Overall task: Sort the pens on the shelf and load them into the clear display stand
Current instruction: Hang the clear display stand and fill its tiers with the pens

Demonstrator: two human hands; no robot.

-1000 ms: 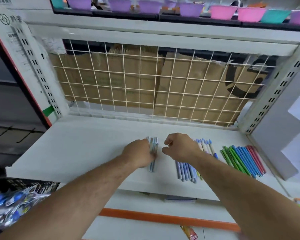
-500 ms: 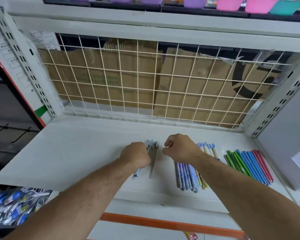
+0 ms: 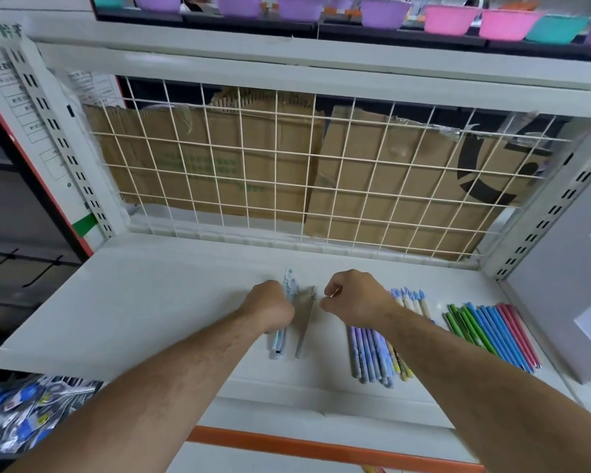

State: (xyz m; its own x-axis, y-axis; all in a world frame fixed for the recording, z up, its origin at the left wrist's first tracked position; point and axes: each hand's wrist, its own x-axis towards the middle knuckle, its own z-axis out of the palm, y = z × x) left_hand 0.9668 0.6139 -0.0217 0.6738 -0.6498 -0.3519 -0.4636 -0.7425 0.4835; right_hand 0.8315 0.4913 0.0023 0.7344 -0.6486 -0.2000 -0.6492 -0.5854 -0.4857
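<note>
The left hand [image 3: 272, 307] is clenched around a bundle [image 3: 289, 288] of pale blue pens, its knuckles resting on the shelf [image 3: 151, 302] near the middle. The grasp at mid-length looks meant to square the pens against each other so they can travel as one lot.

A grey pen [image 3: 303, 331] lies loose on the shelf just right of the bundle and apart from it, probably set aside as a different sort.

The right hand [image 3: 355, 302] hovers just right of that pen with its fingers curled and thumb toward the bundle. I cannot tell whether it pinches anything.

Its forearm crosses over the pastel pens [image 3: 372, 356], which lie side by side near the front edge. Beyond them sit the capped pens [image 3: 410, 298], cream with blue tops, and further right the bright pens [image 3: 492, 332], grouped green, blue, then pink. The rows by colour suggest sorting is well along, while loading has yet to start. The stand is not in view.

Every pen's long axis runs near to far. The bundle lies almost straight, its far end leaning slightly right and showing what look like clips. The grey pen leans the same way a little more. The bright pens fan the opposite way, far ends left. Which end holds the tip is too small to read.
</note>
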